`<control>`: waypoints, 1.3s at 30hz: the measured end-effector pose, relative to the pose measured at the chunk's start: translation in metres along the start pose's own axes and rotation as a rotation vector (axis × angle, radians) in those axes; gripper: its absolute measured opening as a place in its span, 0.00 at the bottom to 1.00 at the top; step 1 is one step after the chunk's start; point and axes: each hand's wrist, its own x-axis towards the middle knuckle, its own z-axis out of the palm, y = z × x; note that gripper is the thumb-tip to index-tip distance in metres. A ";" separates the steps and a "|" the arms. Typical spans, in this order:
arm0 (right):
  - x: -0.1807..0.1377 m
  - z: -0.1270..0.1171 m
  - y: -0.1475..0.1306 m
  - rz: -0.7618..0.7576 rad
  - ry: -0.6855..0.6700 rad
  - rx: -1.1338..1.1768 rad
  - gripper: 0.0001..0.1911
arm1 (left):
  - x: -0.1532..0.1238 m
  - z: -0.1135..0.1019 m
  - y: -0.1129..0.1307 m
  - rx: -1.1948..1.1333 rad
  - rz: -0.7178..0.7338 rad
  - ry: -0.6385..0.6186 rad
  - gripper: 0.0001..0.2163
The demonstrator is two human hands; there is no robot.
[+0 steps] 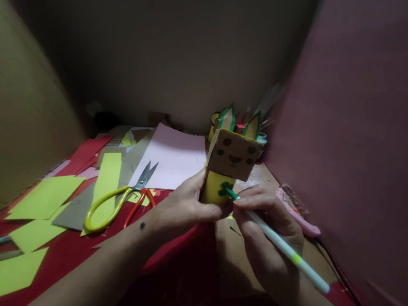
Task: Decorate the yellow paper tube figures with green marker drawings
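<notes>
My left hand (192,197) is wrapped round the yellow body of a cardboard animal figure (237,158), holding it upright with a slight tilt. The figure has a brown box head with a drawn face and two pointed ears edged in green. In my right hand (269,226) is a white felt-tip pen (288,250) with a green tip. That tip touches a green leaf-like mark on the yellow body. To the left of my left hand lie scissors (127,196) with one yellow and one red handle, blades partly apart.
Pink paper (175,150) lies behind the scissors. Yellow paper pieces (44,195) and grey card scraps spread over the red cloth on the left. A pink glue gun (299,215) with a cord rests at right. Panels rise on both sides.
</notes>
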 end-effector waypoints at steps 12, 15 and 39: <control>0.002 0.000 -0.001 -0.014 -0.003 -0.011 0.14 | -0.002 -0.001 0.001 -0.002 -0.017 0.001 0.19; 0.002 -0.002 -0.002 0.015 -0.031 -0.023 0.13 | -0.001 -0.001 0.000 -0.005 -0.013 0.009 0.19; 0.001 0.001 -0.002 0.025 0.006 -0.044 0.11 | 0.000 0.001 0.004 -0.010 -0.022 0.020 0.19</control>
